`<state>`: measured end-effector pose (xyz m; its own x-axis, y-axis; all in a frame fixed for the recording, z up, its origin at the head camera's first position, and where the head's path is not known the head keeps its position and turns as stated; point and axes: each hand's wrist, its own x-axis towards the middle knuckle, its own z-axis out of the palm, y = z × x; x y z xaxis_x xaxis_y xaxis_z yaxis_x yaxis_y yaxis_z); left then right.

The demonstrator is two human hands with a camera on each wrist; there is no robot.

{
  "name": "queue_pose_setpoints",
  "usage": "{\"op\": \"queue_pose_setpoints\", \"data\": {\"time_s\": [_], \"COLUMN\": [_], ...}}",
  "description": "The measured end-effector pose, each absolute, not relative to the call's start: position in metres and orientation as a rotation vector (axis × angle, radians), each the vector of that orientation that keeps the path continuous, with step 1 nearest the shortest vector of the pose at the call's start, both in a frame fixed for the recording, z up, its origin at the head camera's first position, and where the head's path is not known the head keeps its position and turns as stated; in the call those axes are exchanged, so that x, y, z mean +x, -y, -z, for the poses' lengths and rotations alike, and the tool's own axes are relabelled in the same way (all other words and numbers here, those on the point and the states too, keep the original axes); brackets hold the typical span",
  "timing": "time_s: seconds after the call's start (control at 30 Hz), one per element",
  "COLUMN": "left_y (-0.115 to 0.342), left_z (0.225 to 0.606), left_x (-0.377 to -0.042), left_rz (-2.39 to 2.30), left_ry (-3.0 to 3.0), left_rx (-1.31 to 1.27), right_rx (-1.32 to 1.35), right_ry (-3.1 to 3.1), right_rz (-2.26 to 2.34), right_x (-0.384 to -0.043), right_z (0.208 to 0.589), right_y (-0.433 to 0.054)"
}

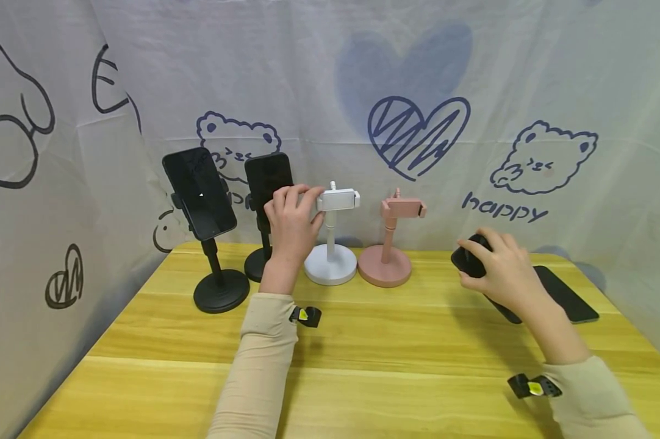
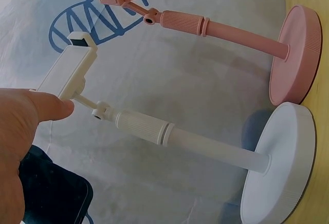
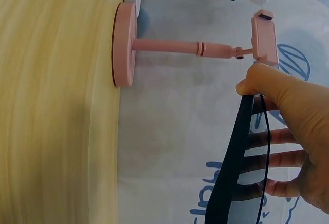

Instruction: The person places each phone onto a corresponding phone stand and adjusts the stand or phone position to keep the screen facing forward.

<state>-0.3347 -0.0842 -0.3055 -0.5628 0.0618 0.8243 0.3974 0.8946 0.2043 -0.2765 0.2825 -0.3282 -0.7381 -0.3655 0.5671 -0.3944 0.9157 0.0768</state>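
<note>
My left hand (image 1: 293, 222) pinches the left end of the clamp on a white phone stand (image 1: 331, 263); in the left wrist view the thumb (image 2: 56, 107) lies against that clamp. The stand's round base rests on the table. To its right is a pink phone stand (image 1: 385, 267), its clamp holding no phone. My right hand (image 1: 502, 268) grips a black phone (image 1: 469, 261) above the table's right side. The right wrist view shows the phone (image 3: 231, 157) nearly edge-on, thumb at its top edge, fingers along its glossy side.
Two black stands on the left hold black phones, one nearer (image 1: 200, 194) and one farther back (image 1: 266, 177) beside my left hand. Another phone (image 1: 566, 294) lies flat at the right. A dark phone end (image 1: 505, 311) shows below my right hand. Printed cloth hangs behind the table (image 1: 385, 347).
</note>
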Motion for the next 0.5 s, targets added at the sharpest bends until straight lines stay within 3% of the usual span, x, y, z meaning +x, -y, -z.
{"op": "queue_pose_setpoints", "data": {"time_s": [0.5], "left_y": [0.084], "left_z": [0.306], "left_x": [-0.336], "left_rz": [0.459], "left_ry": [2.126], "left_rx": [-0.333], "right_rx": [0.635], "right_ry": [2.416], "right_rz": [-0.071], "right_x": [-0.271], "right_z": [0.328], "right_y": [-0.267]}}
